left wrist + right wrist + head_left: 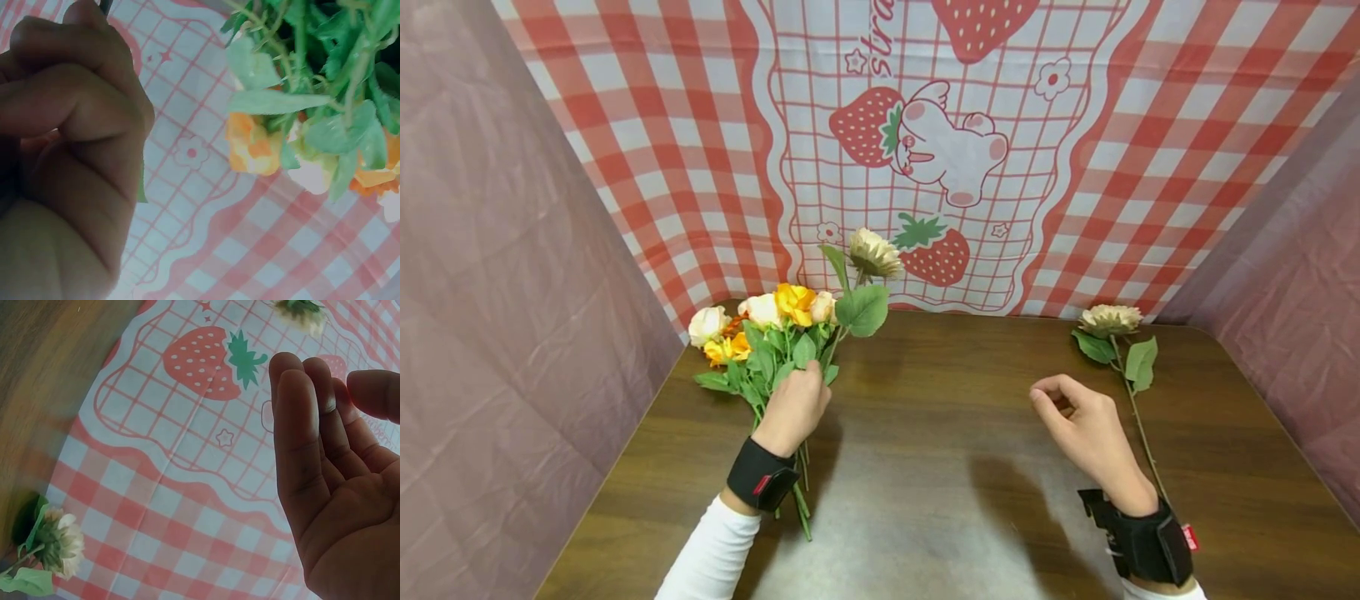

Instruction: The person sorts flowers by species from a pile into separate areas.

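Observation:
My left hand [796,407] has its fingers curled around the stem of a cream, many-petalled flower [874,254] with broad green leaves. This flower stands taller than the bunch of roses [762,310], white and orange, beside and behind the hand. In the left wrist view the roses [253,147] appear apart from the curled fingers [81,100]. Cut green stems [802,512] come out below the wrist. My right hand [1086,429] is above the table with gently bent fingers and holds nothing. Right of it lies a second cream flower [1111,321] on a long stem.
The brown wooden table [917,467] reaches back to a red-and-white checked cloth [1195,108] with strawberry prints. Pinkish fabric hangs on the left side [527,275] and the right side [1292,375]. Both wrists wear black straps.

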